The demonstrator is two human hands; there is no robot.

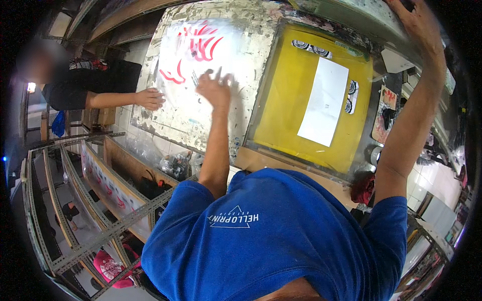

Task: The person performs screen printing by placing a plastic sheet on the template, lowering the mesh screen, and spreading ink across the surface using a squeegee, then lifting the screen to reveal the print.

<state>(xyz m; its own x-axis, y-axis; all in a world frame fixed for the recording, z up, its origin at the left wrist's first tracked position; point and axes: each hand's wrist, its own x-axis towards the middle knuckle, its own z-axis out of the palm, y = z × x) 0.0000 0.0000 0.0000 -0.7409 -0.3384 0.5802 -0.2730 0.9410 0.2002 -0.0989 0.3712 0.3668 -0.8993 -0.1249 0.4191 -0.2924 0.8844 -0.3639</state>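
My left hand (214,91) is over a pale sheet (233,47) with several red printed strokes (202,45), its fingers apart and bent. No object shows clearly in it. The sheet lies on a paint-stained white board (150,65). At the upper right, my right hand (420,27) is raised and closed round the edge of a long grey frame (351,17); its fingertips are partly cut off by the picture's border. Across the board, another person's hand (149,99) reaches in from the left, near the sheet's left edge.
Right of the board lies a yellow panel (286,90) bearing a white paper strip (325,100) and black-and-white round prints (311,48). A metal rack (65,210) stands at the lower left, near clear plastic bags (160,155). A dark red cloth (362,188) lies near my right side.
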